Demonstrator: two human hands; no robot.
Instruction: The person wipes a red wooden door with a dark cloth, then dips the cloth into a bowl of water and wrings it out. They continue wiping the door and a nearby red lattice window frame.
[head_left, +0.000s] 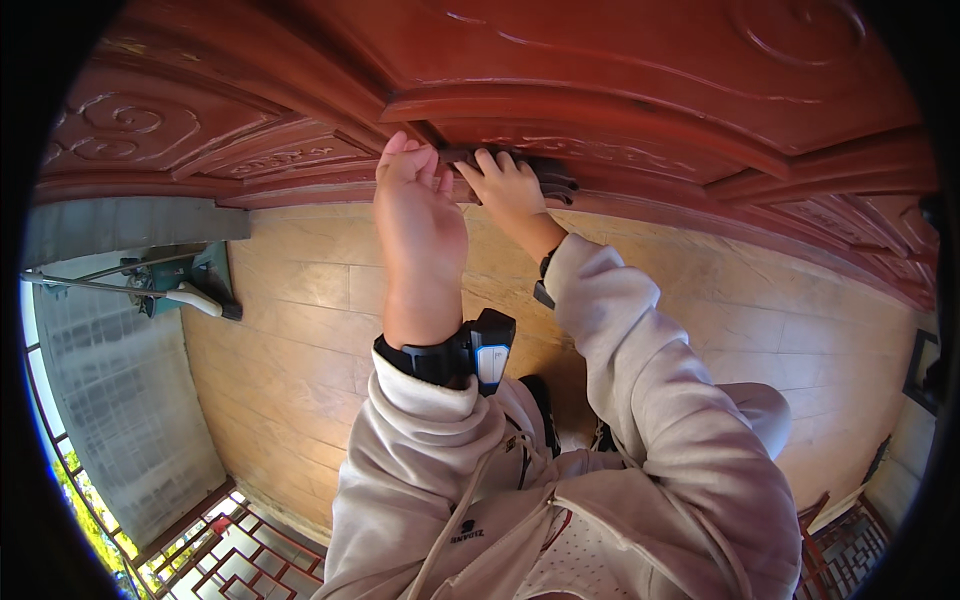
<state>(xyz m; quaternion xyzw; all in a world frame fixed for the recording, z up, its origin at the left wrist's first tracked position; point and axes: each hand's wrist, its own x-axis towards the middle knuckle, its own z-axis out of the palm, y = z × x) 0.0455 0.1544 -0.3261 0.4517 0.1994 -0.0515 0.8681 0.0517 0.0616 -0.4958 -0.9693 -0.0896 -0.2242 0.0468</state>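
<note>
My right hand (510, 184) presses a folded dark brown cloth (556, 180) against the lower part of a red carved wooden door panel (600, 142). Its fingers spread over the cloth, and part of the cloth is hidden beneath them. Just to the left, my left hand (421, 195) is raised beside an upright of the red woodwork, palm turned up and fingers loosely curled. Nothing shows in that palm. The left fingers come close to the cloth's left end; whether they touch it I cannot tell.
Tan floor tiles (300, 315) lie below, with my shoes (544, 409) on them. At the left, a broom (196, 298) and a green dustpan (214, 270) stand by a grey stone block (142, 225). A red lattice railing (247, 551) runs along the lower left.
</note>
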